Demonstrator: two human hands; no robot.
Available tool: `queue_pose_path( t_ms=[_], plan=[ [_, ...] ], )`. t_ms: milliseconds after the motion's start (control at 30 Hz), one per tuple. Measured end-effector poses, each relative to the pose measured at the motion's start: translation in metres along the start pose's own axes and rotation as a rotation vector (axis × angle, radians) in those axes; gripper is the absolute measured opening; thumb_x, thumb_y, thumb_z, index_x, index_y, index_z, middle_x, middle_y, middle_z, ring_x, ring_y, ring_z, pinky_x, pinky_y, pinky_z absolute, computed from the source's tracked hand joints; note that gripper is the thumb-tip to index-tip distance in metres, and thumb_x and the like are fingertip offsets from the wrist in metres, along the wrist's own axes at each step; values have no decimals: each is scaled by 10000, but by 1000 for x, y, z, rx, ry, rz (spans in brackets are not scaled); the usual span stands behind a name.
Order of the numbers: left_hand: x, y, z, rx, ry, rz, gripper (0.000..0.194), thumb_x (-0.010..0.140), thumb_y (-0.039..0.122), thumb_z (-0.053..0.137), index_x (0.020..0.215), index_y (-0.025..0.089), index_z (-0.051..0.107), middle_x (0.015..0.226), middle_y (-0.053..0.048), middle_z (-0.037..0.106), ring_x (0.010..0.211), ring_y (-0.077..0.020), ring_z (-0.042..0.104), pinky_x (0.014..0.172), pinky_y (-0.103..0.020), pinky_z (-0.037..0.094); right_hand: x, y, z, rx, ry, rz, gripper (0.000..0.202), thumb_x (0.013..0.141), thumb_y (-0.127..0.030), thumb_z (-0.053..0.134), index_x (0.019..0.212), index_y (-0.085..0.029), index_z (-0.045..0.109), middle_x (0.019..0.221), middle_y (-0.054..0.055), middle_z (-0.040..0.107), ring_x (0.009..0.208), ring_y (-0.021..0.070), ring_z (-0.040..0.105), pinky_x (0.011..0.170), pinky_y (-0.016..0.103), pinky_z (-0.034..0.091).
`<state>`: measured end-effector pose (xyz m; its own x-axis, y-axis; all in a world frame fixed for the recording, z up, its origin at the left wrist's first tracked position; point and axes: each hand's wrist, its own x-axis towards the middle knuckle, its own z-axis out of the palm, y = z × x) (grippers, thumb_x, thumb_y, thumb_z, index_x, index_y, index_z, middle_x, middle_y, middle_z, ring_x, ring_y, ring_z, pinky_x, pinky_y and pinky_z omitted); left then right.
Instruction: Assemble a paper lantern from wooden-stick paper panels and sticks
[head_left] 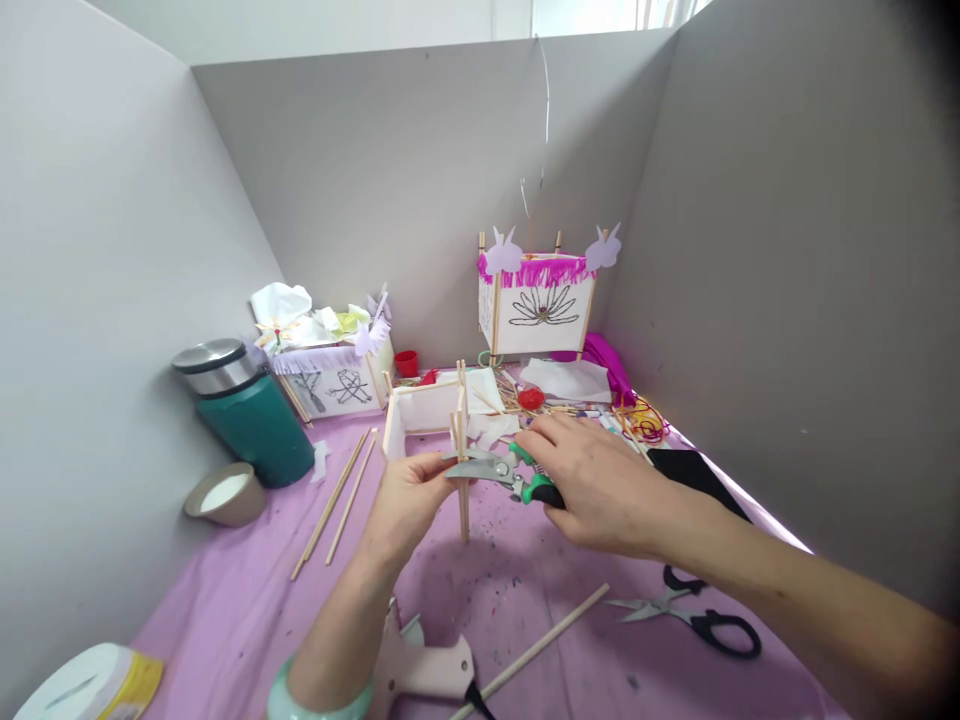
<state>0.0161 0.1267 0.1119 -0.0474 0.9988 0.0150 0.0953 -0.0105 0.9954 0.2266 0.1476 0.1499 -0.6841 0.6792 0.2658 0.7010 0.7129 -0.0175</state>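
I'm pinching the white-walled frame [429,408] with my left hand [405,498]; my right hand [604,478] is gripping clippers [501,469] at its protruding sticks [464,505]. Walls are standing, but no fringe is showing.

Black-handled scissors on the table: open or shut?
Open: the scissors show two separate blade tips, and their handle loops are spread apart.

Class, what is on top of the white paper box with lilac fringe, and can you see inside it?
Crumpled white paper and a yellow-green piece lie on top of the box. They cover much of its opening, so what is inside cannot be seen.
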Motion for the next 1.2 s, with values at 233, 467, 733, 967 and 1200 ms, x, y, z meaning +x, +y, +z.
queue_pose_path(
  t_ms=[233, 467, 733, 967, 1200],
  plan=[
    [0, -1, -3, 33, -11, 15, 156, 673, 246, 701, 799, 180, 763, 825, -41, 753, 865, -217, 657, 852, -319, 482, 2, -4, -6, -34, -30, 5, 358, 660, -210, 571, 1017, -183, 563, 1011, 113, 546, 935, 271, 481, 765, 397, 401],
    [2, -4, -4, 27, -30, 21, 181, 674, 250, 710, 833, 180, 762, 837, -39, 754, 870, -215, 656, 842, -311, 481, 3, -7, -9, -54, -29, 2, 340, 668, -186, 562, 1008, -163, 563, 1020, 114, 549, 935, 267, 474, 792, 403, 390],
    [1, -3, -4, 32, -43, 32, 184, 682, 275, 725, 829, 173, 766, 832, -47, 755, 877, -215, 663, 854, -305, 480, 3, -7, -7, -59, -52, 3, 301, 669, -173, 556, 969, -156, 568, 1001, 119, 543, 948, 266, 468, 791, 390, 372],
    [2, 2, -2, -11, -50, 14, 174, 654, 288, 753, 783, 171, 764, 825, -40, 756, 855, -209, 667, 843, -298, 489, 3, -5, -4, -70, -36, -8, 315, 648, -152, 550, 962, -159, 568, 975, 107, 548, 927, 260, 468, 778, 384, 358],
    [4, -4, 3, 30, -43, 59, 124, 687, 243, 710, 758, 152, 753, 762, -39, 744, 790, -182, 648, 792, -277, 482, -3, -5, 3, -85, 6, 32, 319, 627, -141, 550, 945, -150, 569, 956, 105, 572, 890, 265, 488, 753, 390, 358]
  ],
)
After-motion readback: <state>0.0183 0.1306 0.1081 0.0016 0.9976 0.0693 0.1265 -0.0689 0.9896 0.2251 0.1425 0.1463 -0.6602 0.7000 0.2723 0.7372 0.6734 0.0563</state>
